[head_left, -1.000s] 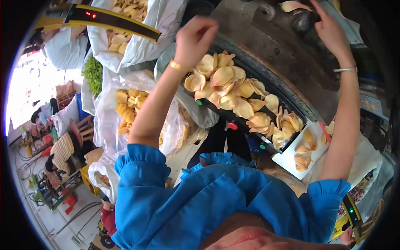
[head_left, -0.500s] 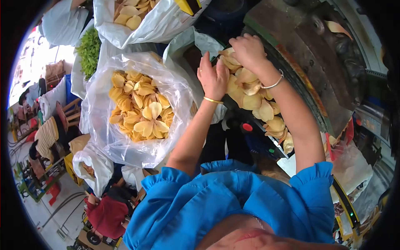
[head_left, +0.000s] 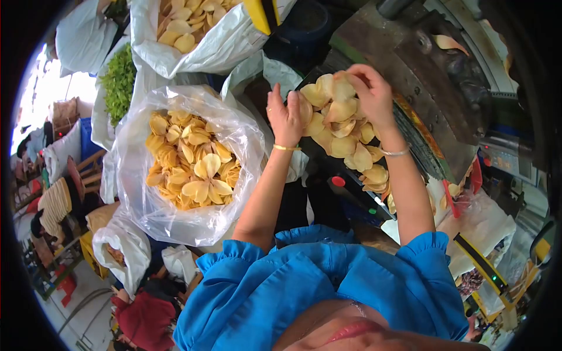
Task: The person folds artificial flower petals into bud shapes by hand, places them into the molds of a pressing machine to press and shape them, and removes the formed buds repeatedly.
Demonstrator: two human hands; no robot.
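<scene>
A heap of pale yellow petal-shaped pieces [head_left: 341, 111] lies on the dark machine top in front of me. My left hand [head_left: 287, 120] is upright at the heap's left edge, fingers stretched and the palm side against the pieces. At the heap's upper right, my right hand [head_left: 374, 96] is bent, its fingers and thumb closed at a pale yellow petal [head_left: 343, 88]. More of these petals [head_left: 376, 175] trail down along the machine's near edge. To my left, a clear plastic bag [head_left: 132, 169] holds deeper yellow clusters of petals [head_left: 208, 175].
A white sack [head_left: 234, 50] of loose petals stands at the top, with green foliage [head_left: 119, 82] left of it. A red button [head_left: 338, 182] sits on the machine's near side. A person in a red top [head_left: 146, 319] is at lower left.
My right hand has drawn back from the far edge and lowered, its fingers now at the upper petals. The heap shows more spread out between my hands. The whole view has shifted slightly.
</scene>
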